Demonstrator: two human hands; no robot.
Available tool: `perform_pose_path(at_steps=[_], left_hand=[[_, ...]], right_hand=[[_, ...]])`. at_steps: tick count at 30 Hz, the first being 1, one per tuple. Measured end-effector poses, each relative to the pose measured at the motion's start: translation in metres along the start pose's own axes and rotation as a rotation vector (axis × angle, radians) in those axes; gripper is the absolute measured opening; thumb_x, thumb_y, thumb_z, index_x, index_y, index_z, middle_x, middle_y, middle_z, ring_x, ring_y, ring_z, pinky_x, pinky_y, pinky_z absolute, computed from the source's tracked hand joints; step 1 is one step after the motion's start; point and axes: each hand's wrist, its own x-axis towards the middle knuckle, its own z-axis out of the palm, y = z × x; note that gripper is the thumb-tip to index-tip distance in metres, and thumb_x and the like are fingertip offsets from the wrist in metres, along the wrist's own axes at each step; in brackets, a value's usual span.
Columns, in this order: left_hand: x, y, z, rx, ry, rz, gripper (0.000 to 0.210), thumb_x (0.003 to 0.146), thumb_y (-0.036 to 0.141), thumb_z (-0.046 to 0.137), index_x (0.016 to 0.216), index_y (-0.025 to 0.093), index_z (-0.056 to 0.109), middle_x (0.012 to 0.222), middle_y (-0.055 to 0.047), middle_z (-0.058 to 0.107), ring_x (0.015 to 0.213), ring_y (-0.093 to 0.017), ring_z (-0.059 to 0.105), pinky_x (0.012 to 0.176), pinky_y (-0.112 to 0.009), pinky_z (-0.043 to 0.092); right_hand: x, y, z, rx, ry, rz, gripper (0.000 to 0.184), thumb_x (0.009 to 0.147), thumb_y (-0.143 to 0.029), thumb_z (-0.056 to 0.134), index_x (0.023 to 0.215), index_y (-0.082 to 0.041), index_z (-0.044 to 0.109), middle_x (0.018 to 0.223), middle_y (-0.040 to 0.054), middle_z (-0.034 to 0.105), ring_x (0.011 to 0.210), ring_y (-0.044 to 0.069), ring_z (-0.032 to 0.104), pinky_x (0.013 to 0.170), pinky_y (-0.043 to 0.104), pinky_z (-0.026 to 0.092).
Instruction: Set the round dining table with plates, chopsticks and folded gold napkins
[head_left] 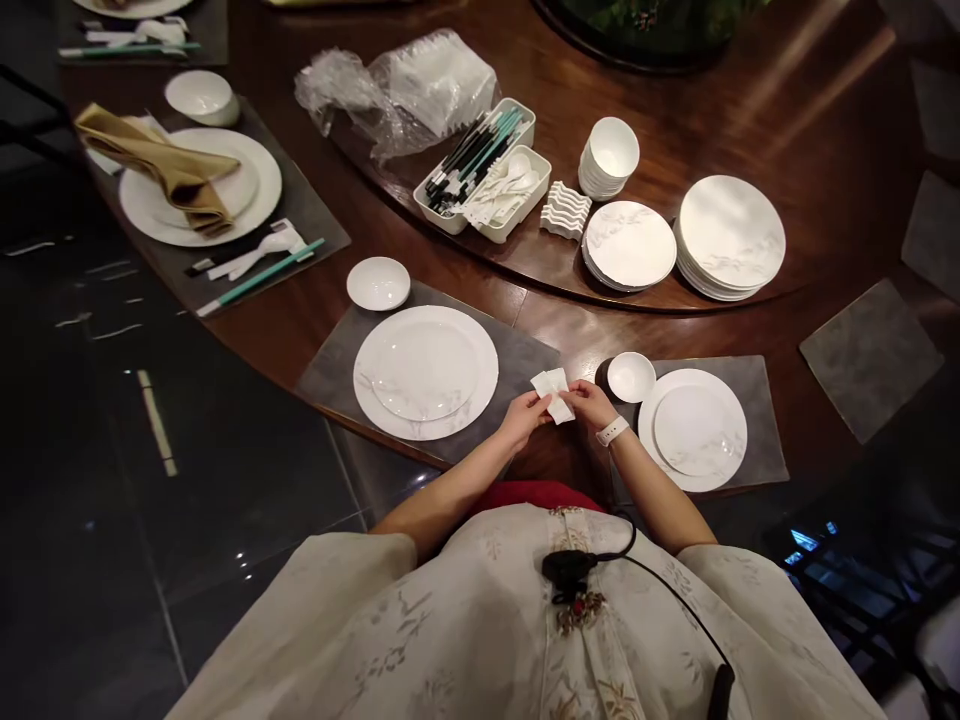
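Note:
Above the table's near edge, between two place settings, my left hand (527, 416) and my right hand (589, 402) are closed on a small white piece (553, 394). It has angular edges; whether it is folded paper or porcelain chopstick rests I cannot tell. A white watch band is on my right wrist. Left of my hands, a small plate (424, 368) lies on a larger plate (480, 400), with a bowl (378, 284) behind. To the right, a small plate (699, 430) sits on a larger plate (735, 455), beside another bowl (631, 377).
The turntable (517, 268) bears a chopstick tray (480, 150), a spoon tray (510, 195), wavy white rests (565, 210), stacked bowls (609, 158) and plate stacks (630, 245). Plastic wrapping (405, 85) lies behind. A setting with a tan napkin (161, 170) is at left.

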Motion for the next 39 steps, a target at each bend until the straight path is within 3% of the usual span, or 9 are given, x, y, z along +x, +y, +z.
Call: perform_pose_path(at_steps=[4,8,11,19,24,35,39], left_hand=[[0.019,0.007,0.002,0.048,0.172,0.034,0.035,0.067,0.030,0.085,0.088,0.014,0.063,0.078,-0.004,0.071,0.064,-0.011,0.066,0.065,-0.025,0.056],[0.046,0.017,0.000,0.144,0.460,0.082,0.029,0.074,0.027,0.080,0.082,0.015,0.055,0.076,-0.003,0.070,0.065,-0.011,0.068,0.064,-0.023,0.056],[0.059,0.015,-0.002,0.192,0.558,0.082,0.026,0.077,0.026,0.076,0.082,0.016,0.052,0.077,-0.004,0.069,0.064,-0.011,0.069,0.061,-0.021,0.055],[0.064,-0.001,-0.008,0.296,0.579,0.089,0.023,0.082,0.025,0.071,0.081,0.016,0.050,0.080,-0.007,0.070,0.065,-0.012,0.069,0.054,-0.018,0.050],[0.064,-0.001,-0.008,0.316,0.563,0.092,0.023,0.084,0.026,0.069,0.078,0.016,0.049,0.070,-0.004,0.067,0.059,-0.011,0.067,0.051,-0.017,0.047],[0.064,0.000,-0.009,0.270,0.581,0.102,0.023,0.086,0.027,0.069,0.087,0.016,0.049,0.077,-0.006,0.068,0.068,-0.014,0.071,0.052,-0.016,0.048],[0.065,-0.001,-0.009,0.270,0.573,0.101,0.024,0.085,0.029,0.070,0.088,0.016,0.050,0.075,-0.005,0.068,0.065,-0.013,0.070,0.052,-0.017,0.048]], right_hand=[[-0.015,0.009,-0.024,0.181,0.253,-0.063,0.051,0.042,-0.043,0.089,0.067,-0.021,0.050,0.055,-0.0072,0.057,0.050,0.009,0.051,0.048,0.022,0.041],[-0.032,0.013,-0.049,0.256,0.342,-0.103,0.050,0.044,-0.041,0.089,0.066,-0.021,0.049,0.055,-0.0075,0.055,0.050,0.008,0.050,0.048,0.023,0.043],[-0.045,0.017,-0.056,0.235,0.365,-0.105,0.047,0.047,-0.042,0.087,0.067,-0.021,0.050,0.055,-0.0071,0.055,0.051,0.009,0.050,0.049,0.024,0.044],[-0.065,0.028,-0.049,0.293,0.310,-0.087,0.046,0.047,-0.041,0.088,0.068,-0.022,0.052,0.061,-0.0044,0.060,0.056,0.012,0.056,0.055,0.027,0.048],[-0.069,0.026,-0.045,0.290,0.297,-0.090,0.047,0.045,-0.041,0.089,0.069,-0.022,0.053,0.063,-0.0041,0.061,0.057,0.012,0.056,0.055,0.027,0.047],[-0.074,0.016,-0.037,0.246,0.245,-0.132,0.047,0.048,-0.045,0.088,0.068,-0.021,0.053,0.062,-0.0040,0.060,0.057,0.012,0.055,0.055,0.027,0.047],[-0.078,0.013,-0.031,0.295,0.239,-0.107,0.049,0.042,-0.044,0.089,0.067,-0.021,0.053,0.061,-0.0044,0.059,0.056,0.011,0.053,0.054,0.026,0.046]])
